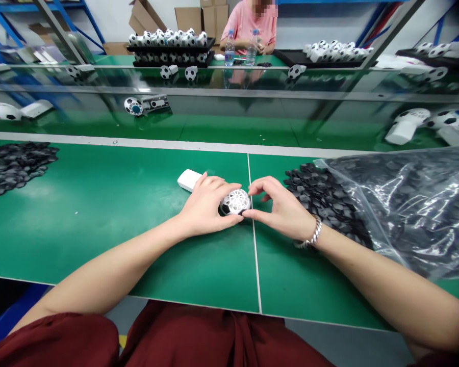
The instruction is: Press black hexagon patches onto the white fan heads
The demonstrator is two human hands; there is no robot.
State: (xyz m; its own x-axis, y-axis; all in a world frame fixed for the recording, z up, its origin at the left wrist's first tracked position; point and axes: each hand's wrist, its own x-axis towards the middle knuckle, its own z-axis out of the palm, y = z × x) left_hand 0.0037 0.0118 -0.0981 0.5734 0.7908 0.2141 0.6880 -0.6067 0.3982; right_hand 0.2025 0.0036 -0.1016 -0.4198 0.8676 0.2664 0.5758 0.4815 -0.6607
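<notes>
A small hand-held fan with a football-patterned head point(235, 201) and a white handle point(188, 179) lies on the green table point(99, 214). My left hand point(206, 206) is wrapped round the fan's head, holding it down. My right hand point(279, 209) touches the head's right side with thumb and fingertips pinched at the white grille. A silver bracelet point(311, 235) sits on my right wrist.
A heap of small black parts point(321, 196) lies right of my hands, beside a clear plastic bag point(413, 204) of more. Another black heap point(15, 165) sits far left. Finished fans point(145, 105) lie on the conveyor; a person in pink point(248, 25) sits opposite behind trays.
</notes>
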